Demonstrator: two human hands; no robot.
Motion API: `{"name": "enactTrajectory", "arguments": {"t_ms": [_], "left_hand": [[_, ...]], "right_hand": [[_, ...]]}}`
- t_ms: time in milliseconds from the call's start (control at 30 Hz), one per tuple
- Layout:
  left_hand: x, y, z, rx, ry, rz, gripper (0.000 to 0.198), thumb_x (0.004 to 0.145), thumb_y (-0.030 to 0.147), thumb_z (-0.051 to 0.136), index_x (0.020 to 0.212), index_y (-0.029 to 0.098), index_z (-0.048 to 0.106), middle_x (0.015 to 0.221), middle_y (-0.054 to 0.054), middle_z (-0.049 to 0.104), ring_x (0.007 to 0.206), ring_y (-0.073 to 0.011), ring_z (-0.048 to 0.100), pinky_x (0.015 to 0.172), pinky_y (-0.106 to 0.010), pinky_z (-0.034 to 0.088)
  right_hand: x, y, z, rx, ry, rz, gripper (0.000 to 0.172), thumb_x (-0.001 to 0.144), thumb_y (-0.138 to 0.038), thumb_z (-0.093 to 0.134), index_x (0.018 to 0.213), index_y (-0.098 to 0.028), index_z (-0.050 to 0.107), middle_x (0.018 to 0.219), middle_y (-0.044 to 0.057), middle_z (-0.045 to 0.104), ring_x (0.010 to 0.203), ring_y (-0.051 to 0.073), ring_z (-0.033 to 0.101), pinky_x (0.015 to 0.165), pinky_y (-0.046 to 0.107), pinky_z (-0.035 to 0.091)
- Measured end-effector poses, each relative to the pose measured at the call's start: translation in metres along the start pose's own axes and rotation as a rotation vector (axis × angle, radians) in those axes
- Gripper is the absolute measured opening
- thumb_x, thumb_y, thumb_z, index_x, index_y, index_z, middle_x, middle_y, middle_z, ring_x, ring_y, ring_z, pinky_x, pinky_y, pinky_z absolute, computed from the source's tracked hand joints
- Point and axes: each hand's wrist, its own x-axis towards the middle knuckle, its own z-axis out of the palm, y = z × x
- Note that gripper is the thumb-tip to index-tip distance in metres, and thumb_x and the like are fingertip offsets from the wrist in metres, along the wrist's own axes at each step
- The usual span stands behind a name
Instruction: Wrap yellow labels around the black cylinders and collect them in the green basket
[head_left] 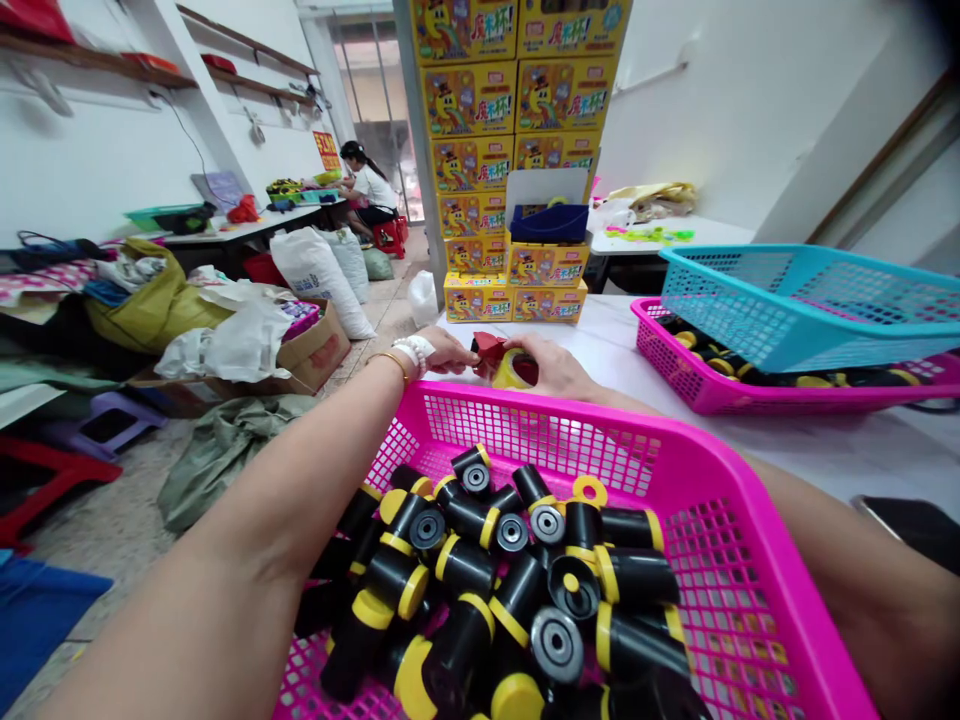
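Both my arms reach over a pink basket (697,470) filled with several black and yellow cylinder parts (517,580). Beyond its far rim my left hand (442,352) and my right hand (559,368) meet on a white table (825,445). Together they grip a small yellow and red piece (506,365). My left fingers pinch its red end, my right fingers curl round the yellow side. A white bracelet and a gold bangle sit on my left wrist.
A blue basket (810,300) is stacked on a second pink basket (675,370) of similar parts at right. Yellow printed cartons (517,150) are piled ahead. A dark phone (915,525) lies at right. Bags, boxes and stools cover the floor left; a person sits far back.
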Motion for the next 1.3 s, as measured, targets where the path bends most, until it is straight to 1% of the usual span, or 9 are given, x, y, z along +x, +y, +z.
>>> {"name": "enactTrajectory", "arguments": {"t_ms": [200, 367, 467, 533, 667, 900, 1067, 1167, 1300], "left_hand": [[0.003, 0.001, 0.0, -0.006, 0.092, 0.175, 0.028, 0.057, 0.031, 0.088, 0.054, 0.014, 0.065, 0.049, 0.0, 0.062, 0.047, -0.0073, 0.051, 0.048, -0.02, 0.039], [0.002, 0.007, 0.006, -0.046, 0.158, 0.29, 0.033, 0.061, 0.034, 0.086, 0.057, 0.015, 0.06, 0.047, 0.003, 0.057, 0.045, -0.0059, 0.049, 0.048, -0.018, 0.038], [-0.004, 0.011, 0.009, -0.058, 0.116, 0.342, 0.036, 0.067, 0.039, 0.082, 0.059, 0.016, 0.056, 0.044, 0.004, 0.053, 0.042, -0.0064, 0.048, 0.046, -0.019, 0.038], [-0.008, 0.013, 0.012, -0.031, 0.064, 0.367, 0.034, 0.072, 0.039, 0.077, 0.062, 0.016, 0.054, 0.045, 0.004, 0.053, 0.042, -0.0075, 0.049, 0.047, -0.02, 0.04], [-0.009, 0.015, 0.017, 0.081, 0.029, 0.433, 0.025, 0.073, 0.031, 0.074, 0.064, 0.016, 0.055, 0.051, 0.003, 0.056, 0.049, -0.0091, 0.052, 0.052, -0.021, 0.042], [-0.013, 0.025, 0.022, 0.314, 0.143, 0.488, 0.021, 0.071, 0.033, 0.068, 0.061, 0.018, 0.058, 0.057, 0.003, 0.058, 0.058, -0.012, 0.05, 0.055, -0.023, 0.036], [-0.015, 0.024, 0.023, 0.444, 0.132, 0.463, 0.021, 0.076, 0.033, 0.063, 0.063, 0.017, 0.062, 0.059, 0.0, 0.063, 0.057, -0.0135, 0.054, 0.054, -0.024, 0.036], [-0.012, 0.02, 0.025, 0.518, 0.074, 0.448, 0.019, 0.073, 0.031, 0.066, 0.06, 0.018, 0.062, 0.052, 0.0, 0.061, 0.05, -0.0138, 0.053, 0.052, -0.024, 0.036], [-0.008, 0.017, 0.03, 0.596, 0.14, 0.477, 0.019, 0.069, 0.028, 0.07, 0.056, 0.018, 0.06, 0.053, -0.001, 0.061, 0.056, -0.0161, 0.055, 0.056, -0.026, 0.036]], "right_hand": [[-0.003, 0.005, -0.008, 0.141, -0.139, 0.117, 0.059, 0.065, -0.046, 0.078, 0.114, -0.02, 0.057, 0.099, 0.008, 0.07, 0.095, 0.028, 0.067, 0.088, 0.045, 0.052], [-0.002, 0.012, -0.012, 0.416, -0.108, 0.253, 0.056, 0.067, -0.038, 0.077, 0.116, -0.024, 0.054, 0.116, 0.009, 0.067, 0.111, 0.028, 0.064, 0.096, 0.047, 0.049], [-0.005, 0.015, -0.014, 0.689, -0.146, 0.269, 0.064, 0.068, -0.035, 0.075, 0.125, -0.025, 0.048, 0.124, 0.01, 0.064, 0.113, 0.028, 0.063, 0.097, 0.048, 0.05], [-0.009, 0.016, -0.015, 0.764, -0.131, 0.272, 0.073, 0.066, -0.033, 0.076, 0.131, -0.025, 0.044, 0.126, 0.011, 0.063, 0.117, 0.029, 0.061, 0.099, 0.049, 0.048], [-0.017, 0.018, -0.019, 0.716, -0.024, 0.301, 0.082, 0.06, -0.03, 0.08, 0.134, -0.025, 0.043, 0.129, 0.012, 0.06, 0.126, 0.03, 0.055, 0.105, 0.049, 0.044], [-0.019, 0.014, -0.019, 0.654, -0.063, 0.307, 0.063, 0.066, -0.03, 0.075, 0.121, -0.025, 0.046, 0.121, 0.009, 0.065, 0.112, 0.026, 0.064, 0.095, 0.046, 0.052], [-0.017, 0.016, -0.021, 0.521, -0.121, 0.286, 0.065, 0.065, -0.029, 0.078, 0.122, -0.024, 0.046, 0.124, 0.01, 0.064, 0.111, 0.026, 0.064, 0.094, 0.045, 0.052], [-0.017, 0.017, -0.02, 0.444, -0.04, 0.33, 0.068, 0.062, -0.03, 0.08, 0.121, -0.024, 0.046, 0.123, 0.011, 0.065, 0.113, 0.026, 0.063, 0.096, 0.045, 0.051], [-0.016, 0.016, -0.017, 0.416, -0.024, 0.328, 0.068, 0.062, -0.032, 0.08, 0.12, -0.024, 0.047, 0.122, 0.011, 0.065, 0.113, 0.026, 0.064, 0.098, 0.047, 0.05]]}}
